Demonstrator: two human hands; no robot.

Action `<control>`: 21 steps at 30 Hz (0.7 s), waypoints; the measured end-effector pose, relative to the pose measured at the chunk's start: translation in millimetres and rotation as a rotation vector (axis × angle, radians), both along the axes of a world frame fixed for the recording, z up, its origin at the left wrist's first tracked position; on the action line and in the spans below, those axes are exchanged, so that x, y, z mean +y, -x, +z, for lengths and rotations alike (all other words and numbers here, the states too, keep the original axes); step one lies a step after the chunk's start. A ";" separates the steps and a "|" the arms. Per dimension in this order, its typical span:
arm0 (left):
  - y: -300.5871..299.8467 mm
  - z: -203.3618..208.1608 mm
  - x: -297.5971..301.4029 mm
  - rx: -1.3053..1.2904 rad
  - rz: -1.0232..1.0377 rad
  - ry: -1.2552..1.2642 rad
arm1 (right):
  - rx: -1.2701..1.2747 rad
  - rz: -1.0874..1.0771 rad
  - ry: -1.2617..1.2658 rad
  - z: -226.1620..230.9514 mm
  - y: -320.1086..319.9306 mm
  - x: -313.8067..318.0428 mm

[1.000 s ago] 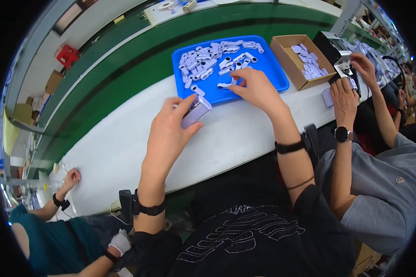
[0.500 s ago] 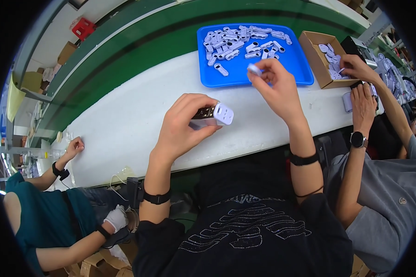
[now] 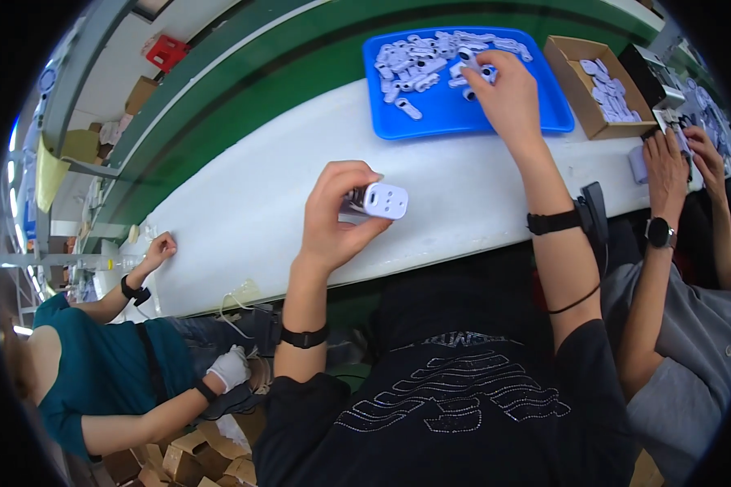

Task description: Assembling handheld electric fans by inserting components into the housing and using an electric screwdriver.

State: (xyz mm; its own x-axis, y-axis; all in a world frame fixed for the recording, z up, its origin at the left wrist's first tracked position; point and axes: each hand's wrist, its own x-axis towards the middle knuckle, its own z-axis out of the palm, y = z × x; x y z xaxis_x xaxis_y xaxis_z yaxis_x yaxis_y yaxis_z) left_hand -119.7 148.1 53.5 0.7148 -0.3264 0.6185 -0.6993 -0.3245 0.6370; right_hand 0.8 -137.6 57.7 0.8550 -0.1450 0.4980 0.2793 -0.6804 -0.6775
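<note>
My left hand [image 3: 337, 213] is wrapped round a boxy device [image 3: 387, 201], whose white end face with several small holes points toward the right. A dark glossy side of it shows between my fingers, and the rest is hidden by my palm. Over the blue tray [image 3: 430, 128], my right hand [image 3: 508, 93] has its thumb and fingers closed at a small white part with a dark oval window [image 3: 465, 57]. Similar white parts [image 3: 414, 58] lie heaped on the tray's far left side. One single part [image 3: 408, 108] lies apart, nearer the tray's front.
Right of the tray stands a cardboard box [image 3: 597, 120] with white pieces inside. A co-worker's hands [image 3: 668, 169] work beside it at the right, near a lilac block [image 3: 638, 165]. Another person's hand [image 3: 161, 246] rests at the left end of the white table [image 3: 252, 211].
My right hand has reached farther out, from the tray's front edge to the parts inside it. My left hand has turned the device's end face slightly. The co-worker's hand has left the cardboard box.
</note>
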 end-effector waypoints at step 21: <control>37.7 10.2 28.4 0.224 0.299 1.116 | 0.239 0.294 -0.497 -61.5 123.1 9.1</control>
State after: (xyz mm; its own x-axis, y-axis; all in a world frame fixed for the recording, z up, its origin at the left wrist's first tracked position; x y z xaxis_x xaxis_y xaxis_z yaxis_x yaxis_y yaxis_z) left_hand -157.3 176.6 63.7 0.8002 0.5157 0.3062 -0.5261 0.3585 0.7712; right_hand -122.4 -128.5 -3.8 0.9739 -0.0519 0.2210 0.2080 -0.1852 -0.9604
